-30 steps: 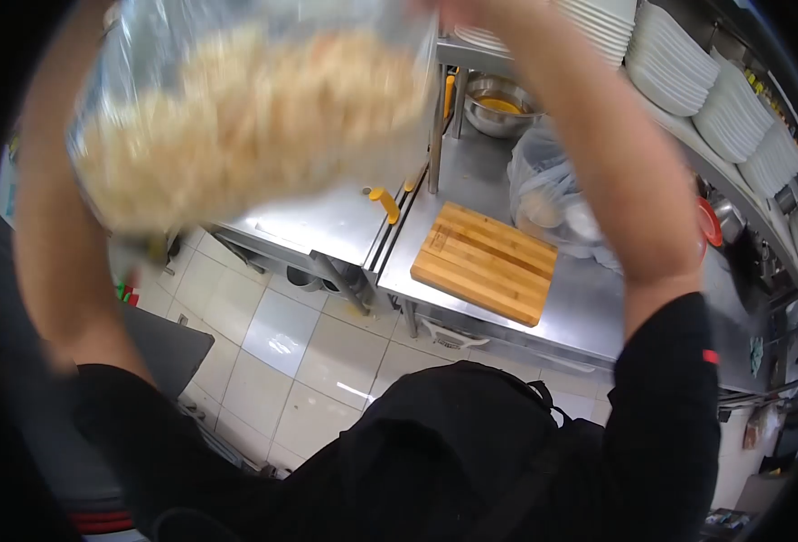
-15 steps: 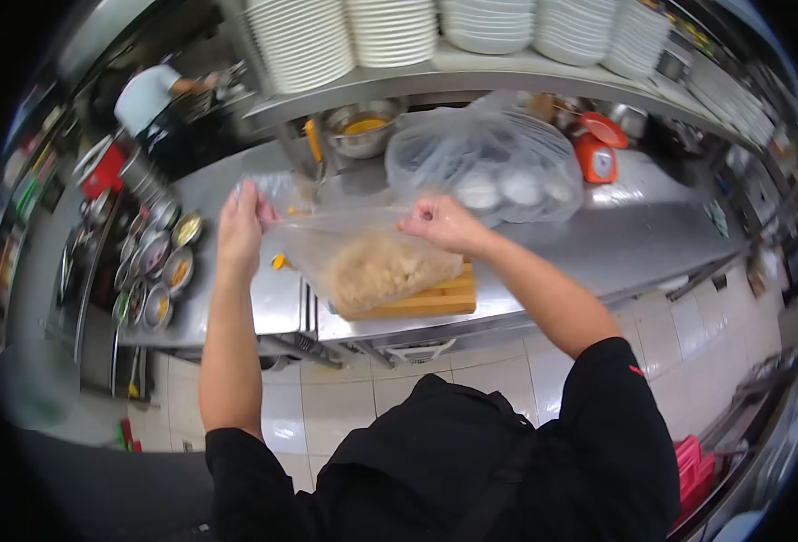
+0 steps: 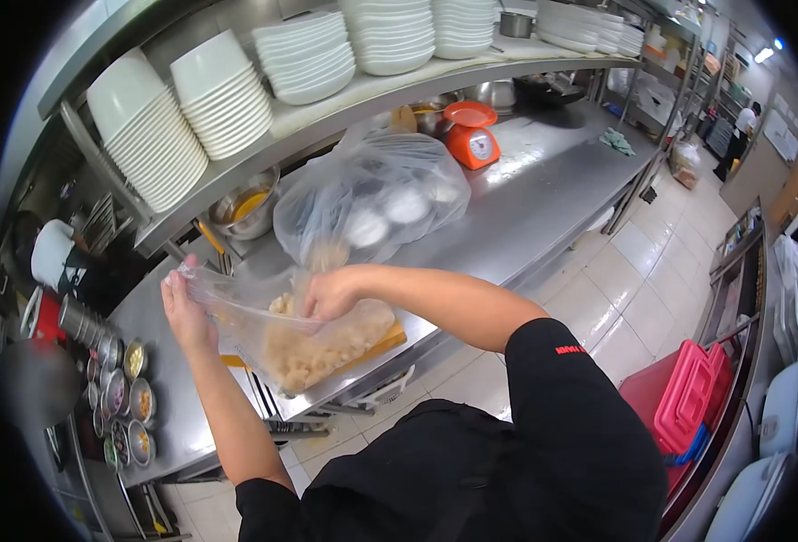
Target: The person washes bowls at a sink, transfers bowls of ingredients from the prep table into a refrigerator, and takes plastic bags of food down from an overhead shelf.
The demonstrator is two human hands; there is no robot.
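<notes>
A clear plastic bag (image 3: 236, 312) of pale beige chunks (image 3: 304, 357) rests on the wooden board (image 3: 385, 341), which shows at the bag's right side. My left hand (image 3: 185, 307) is closed on the bag's edge at the left, holding it up. At the bag's mouth, my right hand (image 3: 331, 294) is bent down over the chunks with its fingers curled; what they hold, if anything, is hidden. Just behind it on the steel counter (image 3: 516, 217) lies a large plastic bag (image 3: 372, 194) with round white things inside.
Stacked white dishes (image 3: 304, 59) fill the shelf above. An orange scale (image 3: 471, 135) and a metal bowl (image 3: 244, 206) stand behind. Small bowls (image 3: 141, 397) of ingredients are at the left. One person (image 3: 53, 256) is at far left, another (image 3: 744, 122) far right. A pink bin (image 3: 679, 397) stands right.
The bag of chunks was lifted high, then came down over the board. My right hand has left the bag's edge and moved down to its mouth. The view has turned right.
</notes>
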